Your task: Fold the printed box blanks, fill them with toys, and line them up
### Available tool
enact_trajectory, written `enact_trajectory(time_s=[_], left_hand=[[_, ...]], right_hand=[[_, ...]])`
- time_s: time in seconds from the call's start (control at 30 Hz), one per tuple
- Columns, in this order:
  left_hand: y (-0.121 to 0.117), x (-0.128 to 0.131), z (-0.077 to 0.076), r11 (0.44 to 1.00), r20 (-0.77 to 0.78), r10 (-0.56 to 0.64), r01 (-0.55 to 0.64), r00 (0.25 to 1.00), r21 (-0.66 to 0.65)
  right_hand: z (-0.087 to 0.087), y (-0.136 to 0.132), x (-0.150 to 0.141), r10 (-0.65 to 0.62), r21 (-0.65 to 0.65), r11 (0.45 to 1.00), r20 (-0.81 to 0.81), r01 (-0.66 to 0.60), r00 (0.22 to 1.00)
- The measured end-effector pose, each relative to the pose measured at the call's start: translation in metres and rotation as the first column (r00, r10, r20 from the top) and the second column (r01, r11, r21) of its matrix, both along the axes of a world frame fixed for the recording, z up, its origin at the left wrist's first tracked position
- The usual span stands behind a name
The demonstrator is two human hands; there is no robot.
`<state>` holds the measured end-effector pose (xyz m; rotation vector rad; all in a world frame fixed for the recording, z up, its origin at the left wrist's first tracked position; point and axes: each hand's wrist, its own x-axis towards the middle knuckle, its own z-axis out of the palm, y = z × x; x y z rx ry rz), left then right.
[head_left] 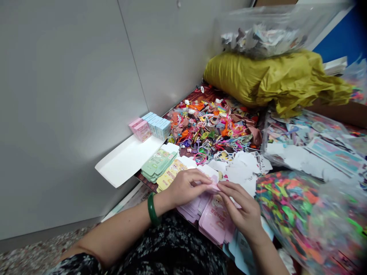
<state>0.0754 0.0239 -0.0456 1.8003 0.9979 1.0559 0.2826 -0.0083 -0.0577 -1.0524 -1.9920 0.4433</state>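
My left hand [187, 187], with a green bangle [154, 209] at its wrist, pinches one side of a small pink carton [213, 186]. The fingers of my right hand [241, 204] close on its other side, so both hands meet at it. Much of the carton is hidden by the fingers. Under my hands lie flat pink cartons [215, 221] and purple cartons [190, 210] in stacks. Beside my left hand are stacks of yellow cartons [169, 173] and green cartons [157, 164]. Flat blue cartons [243, 248] lie below my right wrist.
A white tray [126, 160] holds upright pink boxes [142, 130] and blue boxes [160, 126] against the grey wall. Behind my hands spreads a pile of colourful hair ties [212, 126]. A filled plastic bag [304, 217] sits at right; a yellow sack [266, 78] lies at the back.
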Motion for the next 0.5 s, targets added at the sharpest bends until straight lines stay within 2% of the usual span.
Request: enact_trajectory(time_s=[0.1, 0.23, 0.4, 0.5], left_hand=[[0.0, 0.001, -0.003, 0.997, -0.017, 0.011, -0.01, 1.0, 0.07], [-0.001, 0.001, -0.008, 0.995, -0.04, 0.034, -0.03, 0.999, 0.092], [-0.002, -0.008, -0.017, 0.96, -0.153, -0.053, 0.093, 0.987, 0.265], [-0.003, -0.012, -0.027, 0.934, -0.242, -0.049, 0.131, 0.969, 0.334]], right_hand=[[-0.002, 0.0, 0.001, 0.009, 0.018, 1.0, 0.03, -0.01, 1.0], [-0.004, 0.001, 0.003, 0.017, 0.046, 0.999, 0.064, -0.02, 0.998], [-0.006, 0.001, 0.009, 0.042, 0.091, 0.994, 0.17, -0.058, 0.985], [-0.01, -0.003, 0.009, 0.035, 0.117, 0.991, 0.229, -0.063, 0.973]])
